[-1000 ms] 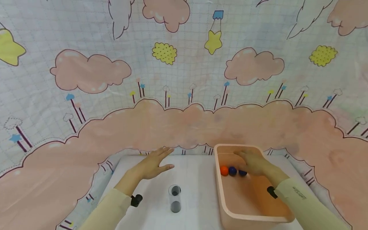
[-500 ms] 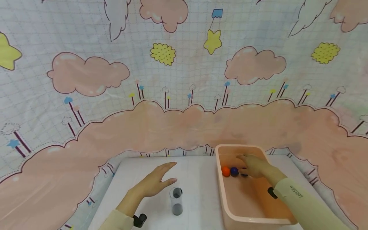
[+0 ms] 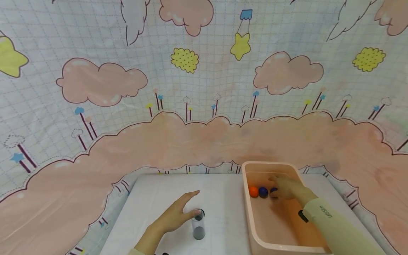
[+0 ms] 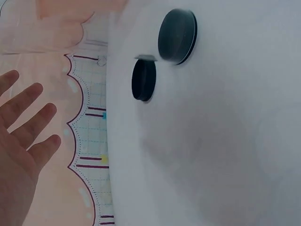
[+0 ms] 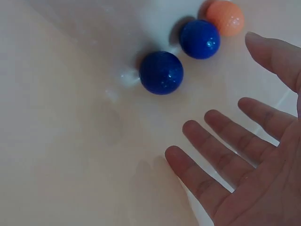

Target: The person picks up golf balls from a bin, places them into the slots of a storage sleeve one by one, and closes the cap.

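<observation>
My left hand point(image 3: 173, 215) is open, its thumb overlapping the top of a clear upright cylinder point(image 3: 198, 224) in the head view. The left wrist view shows two dark round pieces of it, a greyish disc point(image 4: 177, 36) and a blacker one point(image 4: 144, 79), apart from the spread fingers. Over on the right, my right hand point(image 3: 285, 187) reaches into a peach plastic bin point(image 3: 250, 219). Its fingers are spread and hold nothing. Close to them lie a blue ball point(image 5: 161, 73), a second blue ball point(image 5: 199, 39) and an orange ball point(image 5: 225, 18), in a row.
The cylinder and bin stand on a white table point(image 3: 226, 212), with bare tabletop between them. A cloth printed with clouds and stars point(image 3: 207, 141) hangs behind the table. The bin's raised walls surround the right hand.
My left hand has come down and nearer, toward the cylinder. The right hand stays over the balls in the bin with only slight finger movement. The head view has shifted slightly.
</observation>
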`<state>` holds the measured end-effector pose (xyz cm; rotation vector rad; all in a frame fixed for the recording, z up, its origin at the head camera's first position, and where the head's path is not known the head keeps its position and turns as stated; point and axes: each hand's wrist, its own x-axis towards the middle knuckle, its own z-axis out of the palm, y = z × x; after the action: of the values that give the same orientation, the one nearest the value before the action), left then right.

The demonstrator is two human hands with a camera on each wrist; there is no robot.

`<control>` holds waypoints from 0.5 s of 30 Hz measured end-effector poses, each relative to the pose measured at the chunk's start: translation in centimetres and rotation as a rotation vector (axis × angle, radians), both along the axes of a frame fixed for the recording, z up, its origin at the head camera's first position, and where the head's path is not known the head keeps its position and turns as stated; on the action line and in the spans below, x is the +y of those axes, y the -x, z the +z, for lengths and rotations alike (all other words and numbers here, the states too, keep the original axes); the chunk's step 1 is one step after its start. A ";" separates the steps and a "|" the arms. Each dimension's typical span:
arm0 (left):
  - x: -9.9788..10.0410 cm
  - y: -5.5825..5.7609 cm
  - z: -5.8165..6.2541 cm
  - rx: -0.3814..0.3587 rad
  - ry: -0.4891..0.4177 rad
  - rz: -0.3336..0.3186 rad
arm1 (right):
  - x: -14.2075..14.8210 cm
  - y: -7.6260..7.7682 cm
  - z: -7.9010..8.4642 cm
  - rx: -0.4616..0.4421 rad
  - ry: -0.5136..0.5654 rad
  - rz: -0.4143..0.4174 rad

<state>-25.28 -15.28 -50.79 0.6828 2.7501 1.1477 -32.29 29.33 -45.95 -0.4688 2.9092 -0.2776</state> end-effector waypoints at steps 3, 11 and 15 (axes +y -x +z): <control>0.2 -0.4 -0.4 -0.013 -0.037 0.007 | 0.0 0.2 -0.3 -0.044 0.019 -0.026; 0.6 -1.2 -1.7 0.000 -0.101 0.006 | -0.3 0.6 -0.9 -0.093 0.039 -0.050; 0.8 -1.4 -2.2 0.026 -0.134 -0.019 | -0.4 0.8 -1.1 -0.098 0.022 -0.062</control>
<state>-23.85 -14.51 -53.02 0.7421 2.7007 1.3373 -33.10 28.94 -47.02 -0.3576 2.8308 -0.3317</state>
